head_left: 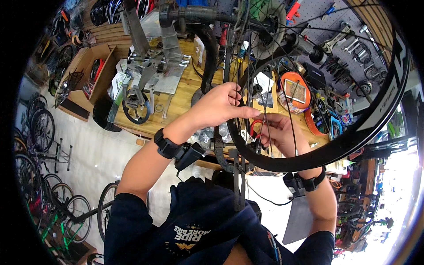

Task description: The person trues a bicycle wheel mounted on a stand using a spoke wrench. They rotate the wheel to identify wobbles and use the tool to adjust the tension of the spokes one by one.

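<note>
A black-rimmed bicycle wheel (309,164) stands upright in a truing stand (207,57) in front of me. My left hand (216,106) lies across the near left part of the rim, its fingers curled around it and its thumb stretched over toward the spokes. Among the spokes, my right hand (282,132) pinches a small red spoke wrench (255,128) close to the inner side of the rim. The left thumb tip nearly meets the right fingers. Spokes and rim partly cover the right hand, and the wrench's contact with a spoke nipple cannot be made out.
Behind the wheel is a wooden workbench (172,112) with a metal fixture (152,66) and an orange container (296,90). Tools hang on a pegboard (340,22) at the far right. A cardboard box (84,95) and several bicycles (77,216) stand at the left.
</note>
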`<state>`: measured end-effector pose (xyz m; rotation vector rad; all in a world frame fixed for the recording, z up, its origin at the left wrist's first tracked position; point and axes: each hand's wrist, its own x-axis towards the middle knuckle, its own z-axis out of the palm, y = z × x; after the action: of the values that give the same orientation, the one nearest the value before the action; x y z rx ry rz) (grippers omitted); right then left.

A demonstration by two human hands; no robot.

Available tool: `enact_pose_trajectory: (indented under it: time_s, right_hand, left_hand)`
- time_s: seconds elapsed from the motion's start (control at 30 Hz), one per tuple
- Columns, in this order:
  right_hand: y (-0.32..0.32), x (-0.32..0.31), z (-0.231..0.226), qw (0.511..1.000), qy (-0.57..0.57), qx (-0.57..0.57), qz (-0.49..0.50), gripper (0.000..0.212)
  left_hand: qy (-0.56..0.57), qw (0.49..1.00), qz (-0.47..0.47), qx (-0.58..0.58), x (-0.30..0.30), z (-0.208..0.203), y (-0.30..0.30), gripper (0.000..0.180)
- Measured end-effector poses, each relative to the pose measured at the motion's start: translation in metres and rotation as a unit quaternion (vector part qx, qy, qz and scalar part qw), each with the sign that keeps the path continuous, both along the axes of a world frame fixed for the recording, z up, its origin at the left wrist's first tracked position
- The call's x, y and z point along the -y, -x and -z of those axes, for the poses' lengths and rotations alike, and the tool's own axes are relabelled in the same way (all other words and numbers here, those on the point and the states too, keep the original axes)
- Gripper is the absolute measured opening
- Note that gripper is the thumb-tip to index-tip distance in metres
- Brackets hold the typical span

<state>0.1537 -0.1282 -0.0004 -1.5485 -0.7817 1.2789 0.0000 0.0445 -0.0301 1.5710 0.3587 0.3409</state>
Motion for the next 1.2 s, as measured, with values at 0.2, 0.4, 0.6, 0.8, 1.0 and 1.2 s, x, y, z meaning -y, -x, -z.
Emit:
enact_pose_trajectory:
  time_s: [0.2,0.4,0.6,0.8,1.0,1.2]
  right_hand:
    - [0.010,-0.005,-0.002,0.999,0.004,-0.046,-0.022,0.029]
    - [0.009,-0.009,-0.010,0.999,0.016,0.007,-0.037,0.026]
    - [0.010,-0.013,-0.017,0.995,0.021,0.057,-0.076,0.023]
    - [0.017,-0.013,-0.010,0.985,-0.080,0.106,-0.110,0.026]
    - [0.007,-0.025,0.001,0.979,-0.075,-0.013,-0.190,0.035]
    - [0.002,-0.022,0.008,0.978,-0.095,0.009,-0.186,0.027]
  left_hand:
    - [-0.043,0.999,-0.027,-0.005,-0.002,0.004,0.000,0.069]
    - [-0.033,0.999,-0.027,-0.001,-0.003,0.010,-0.002,0.070]
    - [-0.034,0.999,-0.017,-0.006,-0.004,0.009,-0.001,0.069]
    - [0.015,0.999,-0.013,0.039,-0.003,0.010,-0.005,0.063]
    - [-0.005,0.999,-0.021,0.027,-0.008,0.011,-0.005,0.056]
    - [0.056,0.997,0.013,0.054,-0.008,0.011,-0.008,0.055]
